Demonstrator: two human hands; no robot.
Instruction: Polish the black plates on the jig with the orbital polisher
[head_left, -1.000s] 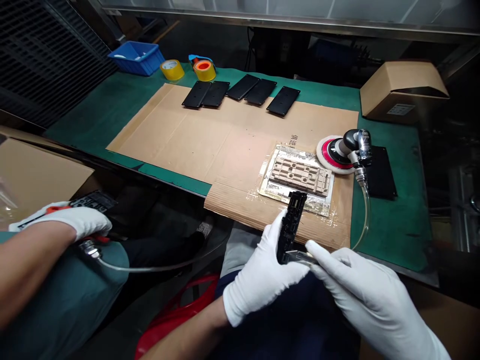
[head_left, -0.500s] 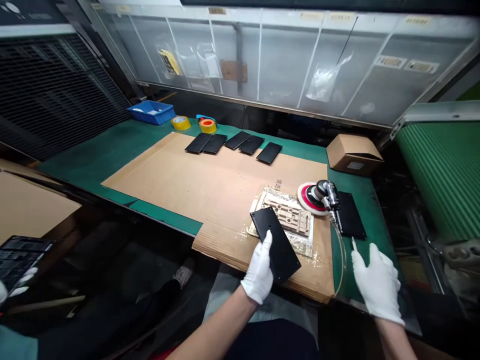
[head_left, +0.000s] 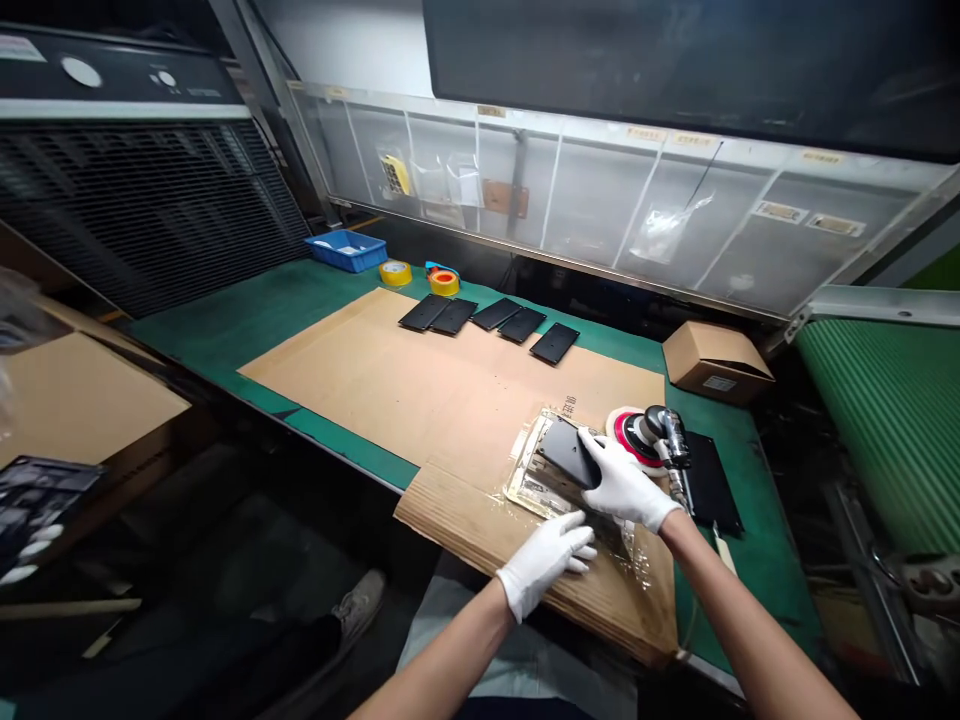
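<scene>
Hands first, from where I'm watching: my left hand (head_left: 546,562) lies open and flat on the corrugated cardboard flap (head_left: 480,540), holding nothing, fingers pointing right toward the panel. My right hand (head_left: 622,483) is on top of a black panel (head_left: 568,452), covering its lower right end; I can't tell if it's pressing flat or pinching the edge.

That panel lies ahead and left of my right hand, up and right of my left hand, on a foil-lined sheet (head_left: 527,470). Its long axis seems to run upper left to lower right, into the right palm, though the hand hides that end. Right hand is the nearer one, touching it; left hand sits just off it.

Going left to right: far left, a co-worker's gloved fingers (head_left: 22,560) by a dark printed item. On the green table (head_left: 225,325) sit a blue plastic tray (head_left: 346,250), two tape rolls (head_left: 420,278), and five black panels (head_left: 487,325) on a cardboard sheet (head_left: 375,380). Then an orbital sander (head_left: 660,430) just past my right hand, another black panel (head_left: 711,483) beside it, and a cardboard box (head_left: 716,362) behind.
</scene>
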